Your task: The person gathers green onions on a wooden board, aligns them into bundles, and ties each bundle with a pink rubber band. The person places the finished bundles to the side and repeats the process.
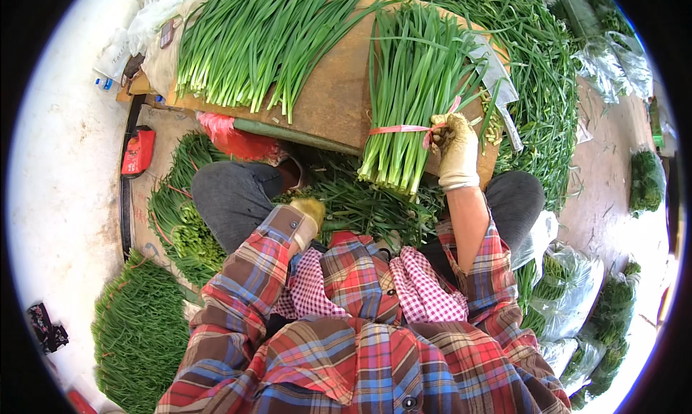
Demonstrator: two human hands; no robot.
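A bundle of long green garlic chives [416, 84] lies on a brown wooden board [346, 84], its pale cut ends towards me and past the board's near edge. Around its lower part runs a pink plastic tie [397, 129]. My right hand [457, 143], in a soiled cream glove, grips this tie at the bundle's right side. Low by my left knee is my left hand [309, 213] in a yellowed glove; its fingers are mostly hidden. Right of the bundle, a cleaver [496, 73] lies with its handle pointing towards me. Loose chives [259, 46] spread over the board's left part.
Loose greens [540, 89] are heaped beyond the board's right edge, and trimmings [373, 203] lie between my legs. Tied bundles [140, 338] stand at left. Bagged bundles [562, 295] sit at right. A red pouch [139, 151] and red plastic [238, 138] are left of the board.
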